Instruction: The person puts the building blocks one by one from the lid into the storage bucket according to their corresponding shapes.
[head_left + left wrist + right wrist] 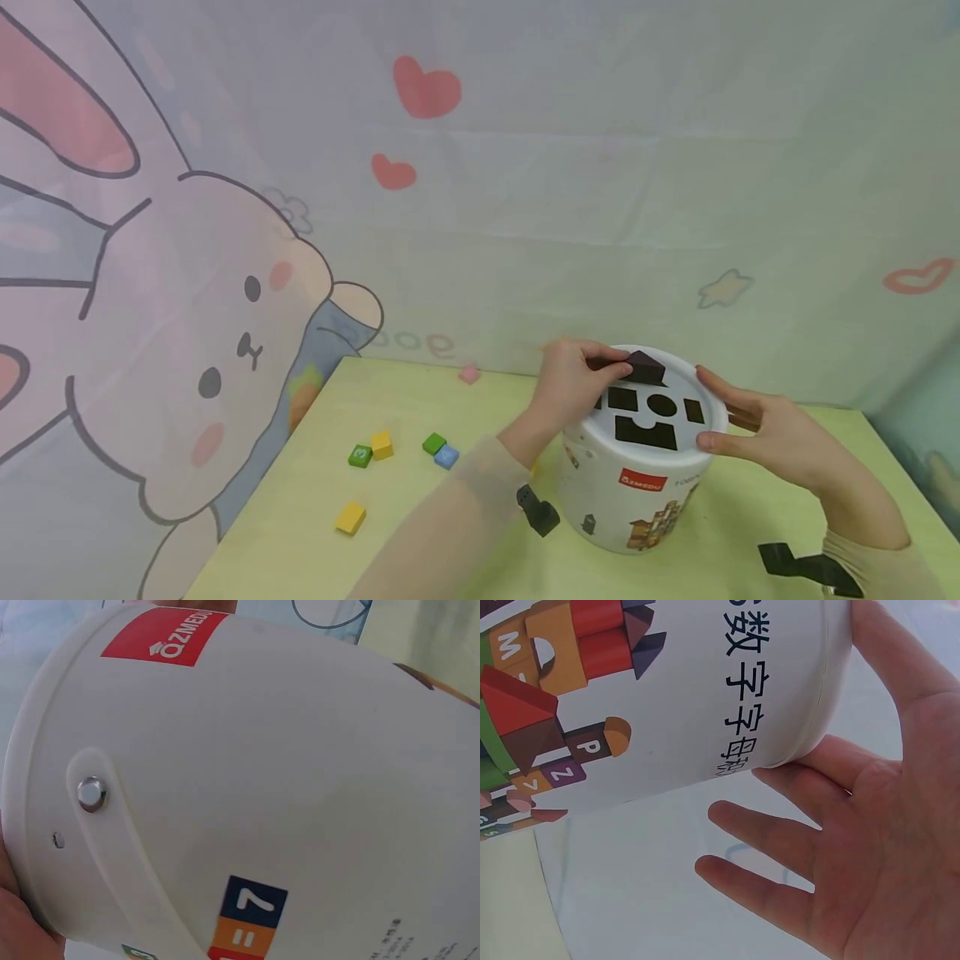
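Note:
A white bucket [633, 500] stands upright on the table, its white lid [678, 383] cut with several dark shaped holes. At the lid's far side, my left hand [572, 379] pinches a dark triangular block [647, 367] between thumb and forefinger. Whether the block has entered a hole cannot be told. My right hand [780, 437] rests against the lid's right rim, thumb in front and forefinger behind. In the right wrist view its other fingers [769, 836] are spread and off the bucket. The left wrist view shows mostly the bucket's side and its handle [124, 847].
Left of the bucket lie small blocks: a green one [360, 455] beside a yellow one [382, 445], another green one [433, 442] by a blue one [447, 457], and a lone yellow one [350, 518]. A pink block [469, 374] sits at the table's back edge, before a printed cloth [540, 208].

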Demonstrator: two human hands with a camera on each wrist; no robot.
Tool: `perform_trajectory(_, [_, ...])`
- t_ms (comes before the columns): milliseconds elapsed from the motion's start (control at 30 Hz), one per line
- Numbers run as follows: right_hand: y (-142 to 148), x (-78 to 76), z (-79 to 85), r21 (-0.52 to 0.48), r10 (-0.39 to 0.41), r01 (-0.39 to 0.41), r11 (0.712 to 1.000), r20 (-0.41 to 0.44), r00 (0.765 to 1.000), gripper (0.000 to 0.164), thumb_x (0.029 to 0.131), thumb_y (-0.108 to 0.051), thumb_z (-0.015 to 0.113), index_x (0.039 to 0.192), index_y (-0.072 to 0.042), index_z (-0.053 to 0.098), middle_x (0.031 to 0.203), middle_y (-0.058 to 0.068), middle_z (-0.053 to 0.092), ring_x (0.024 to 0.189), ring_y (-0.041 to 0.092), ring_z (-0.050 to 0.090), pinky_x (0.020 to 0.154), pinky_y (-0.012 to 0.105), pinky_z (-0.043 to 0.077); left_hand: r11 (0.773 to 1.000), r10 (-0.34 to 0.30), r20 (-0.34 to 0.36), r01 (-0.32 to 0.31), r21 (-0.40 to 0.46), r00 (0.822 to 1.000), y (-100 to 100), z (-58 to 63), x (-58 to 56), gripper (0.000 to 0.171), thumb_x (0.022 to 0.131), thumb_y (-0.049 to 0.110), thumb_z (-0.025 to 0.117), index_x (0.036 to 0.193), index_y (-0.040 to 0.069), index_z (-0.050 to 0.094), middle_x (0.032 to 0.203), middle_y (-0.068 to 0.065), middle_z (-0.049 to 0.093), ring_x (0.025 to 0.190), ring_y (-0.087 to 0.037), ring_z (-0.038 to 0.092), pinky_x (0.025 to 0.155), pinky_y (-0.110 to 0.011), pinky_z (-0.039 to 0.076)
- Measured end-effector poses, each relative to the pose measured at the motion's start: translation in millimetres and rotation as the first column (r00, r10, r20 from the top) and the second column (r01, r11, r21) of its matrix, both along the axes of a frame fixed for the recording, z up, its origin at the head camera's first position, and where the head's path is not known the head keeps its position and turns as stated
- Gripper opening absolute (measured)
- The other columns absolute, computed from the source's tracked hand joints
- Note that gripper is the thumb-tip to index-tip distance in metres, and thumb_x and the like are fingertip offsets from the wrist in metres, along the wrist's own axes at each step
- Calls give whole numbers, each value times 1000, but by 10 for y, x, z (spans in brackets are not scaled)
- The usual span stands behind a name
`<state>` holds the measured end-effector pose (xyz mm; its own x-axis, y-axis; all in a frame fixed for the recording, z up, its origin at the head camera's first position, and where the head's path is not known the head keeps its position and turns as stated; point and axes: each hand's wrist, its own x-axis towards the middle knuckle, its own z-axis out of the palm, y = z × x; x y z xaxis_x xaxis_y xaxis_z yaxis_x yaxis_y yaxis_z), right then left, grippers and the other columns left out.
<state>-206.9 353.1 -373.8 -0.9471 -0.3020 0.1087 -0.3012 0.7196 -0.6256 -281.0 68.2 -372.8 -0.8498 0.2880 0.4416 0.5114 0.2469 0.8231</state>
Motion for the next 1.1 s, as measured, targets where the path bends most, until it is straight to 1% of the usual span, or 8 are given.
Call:
perform_trajectory(167, [8, -33, -11, -7, 6, -6, 1000, 2, 1000, 93, 96, -31, 84, 170, -18, 30, 157, 28, 50, 134, 53, 57, 94, 40, 56, 999, 17, -21, -18, -43, 1000, 8, -6, -15, 12, 94, 12, 85, 106, 11, 87, 100, 0, 82, 91, 1, 72, 76, -13, 56])
perform_trajectory(233, [22, -44, -25, -6, 4, -4, 1000, 2, 1000, 93, 96, -30, 84, 170, -19, 30, 157, 27, 50, 134, 50, 59, 93, 36, 56, 998, 24, -28, -25, -54, 999, 20, -12, -21, 12, 94, 12, 85, 106, 12, 87, 99, 1, 82, 91, 2, 72, 77, -13, 55])
perform_trajectory(267, [32, -47, -32, -10, 3, -3, 1000, 4, 1000, 92, 96, -30, 84, 170, -19, 30, 157, 26, 50, 134, 44, 61, 93, 34, 56, 998, 25, -26, -27, -56, 999, 27, -15, -22, 12, 94, 12, 85, 106, 12, 87, 99, 2, 82, 91, 3, 71, 77, -12, 54])
perform_trajectory(333, [53, -51, -54, -16, -4, 4, 1000, 8, 1000, 92, 97, -30, 83, 170, -22, 30, 157, 23, 52, 132, 22, 63, 91, 26, 53, 997, 29, -30, -31, -65, 999, 45, -25, -28, 12, 94, 12, 85, 106, 12, 88, 99, 3, 82, 91, 4, 70, 77, -11, 54])
perform_trajectory(433, [74, -57, -94, -42, -2, 3, 999, 18, 1000, 91, 98, -28, 82, 171, -24, 29, 158, 22, 51, 125, -7, 53, 90, 21, 52, 997, 33, -26, -35, -72, 999, 60, -32, -29, 11, 94, 12, 85, 105, 13, 88, 98, 3, 82, 90, 6, 68, 77, -10, 53])
perform_trajectory(500, [75, -66, -121, -56, 1, 0, 998, 20, 1000, 90, 98, -28, 82, 171, -25, 28, 157, 22, 52, 120, -17, 47, 89, 21, 53, 996, 39, -20, -41, -74, 999, 56, -41, -31, 11, 94, 13, 85, 104, 13, 88, 98, 4, 82, 90, 7, 68, 77, -10, 53])
perform_trajectory(833, [34, -76, -186, -84, 14, -13, 996, 10, 1000, 89, 98, -24, 82, 170, -24, 30, 153, 23, 56, 119, -16, 50, 88, 23, 54, 995, 41, 19, -39, -89, 999, -4, -67, 0, 9, 95, 12, 85, 103, 14, 88, 95, 6, 81, 88, 6, 67, 75, -11, 53])
perform_trajectory(1100, [33, -100, -176, -105, 25, -24, 994, 6, 1000, 89, 98, -22, 81, 170, -22, 30, 154, 22, 54, 120, -15, 50, 90, 19, 52, 995, 52, 38, -49, -91, 998, 1, -46, -36, 9, 95, 14, 84, 103, 15, 88, 97, 6, 81, 87, 6, 68, 73, -12, 54])
